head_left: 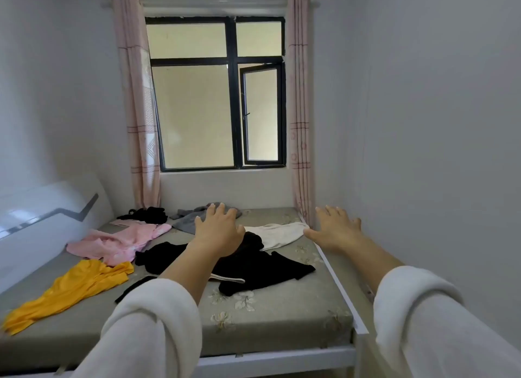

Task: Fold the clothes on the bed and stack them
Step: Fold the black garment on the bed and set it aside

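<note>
- Crumpled black cloth garment (253,267) mid-way across the grey floral-covered bed (282,315): probably soft, light and limp; best pinched at a hem or shoulder edge.
- Beneath the left forearm, just short of the left hand (218,228), apparently untouched.
- Both spread wide, holding nothing; right hand (335,228) over the bed's right edge, near the off-white cloth garment (277,234).

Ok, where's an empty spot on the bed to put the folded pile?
The near end of the mattress is bare, between the yellow garment and the right-hand bed rail, in front of the black garment. The middle and window end are crowded.
</note>
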### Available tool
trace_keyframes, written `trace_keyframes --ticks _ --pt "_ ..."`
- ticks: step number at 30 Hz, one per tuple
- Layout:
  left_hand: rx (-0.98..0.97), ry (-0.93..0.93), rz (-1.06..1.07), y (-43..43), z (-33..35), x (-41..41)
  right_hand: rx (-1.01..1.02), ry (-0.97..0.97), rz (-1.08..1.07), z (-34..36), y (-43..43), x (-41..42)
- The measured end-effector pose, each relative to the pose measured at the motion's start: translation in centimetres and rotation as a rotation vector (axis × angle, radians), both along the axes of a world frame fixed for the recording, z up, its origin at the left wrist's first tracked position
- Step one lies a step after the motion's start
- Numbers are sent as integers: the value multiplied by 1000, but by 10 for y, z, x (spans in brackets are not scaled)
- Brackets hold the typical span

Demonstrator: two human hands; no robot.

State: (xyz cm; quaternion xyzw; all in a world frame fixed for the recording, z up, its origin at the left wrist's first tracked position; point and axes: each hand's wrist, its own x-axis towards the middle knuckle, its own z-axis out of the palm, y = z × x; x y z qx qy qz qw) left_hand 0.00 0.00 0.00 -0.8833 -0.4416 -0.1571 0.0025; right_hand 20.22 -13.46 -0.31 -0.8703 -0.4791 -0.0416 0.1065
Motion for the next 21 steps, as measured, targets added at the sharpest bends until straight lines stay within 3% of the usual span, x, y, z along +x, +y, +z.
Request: trace_keyframes --ticks 12,18,21 --pt "-21 14 -13 61 -17 90 -26 -26 -15 -8 50 84" --pt "-51 -171 -50 82 -41 181 0 -38 13 -28 80 157" --pt "-78 -155 -26 100 -71 226 -59 -46 42 -48 98 201"
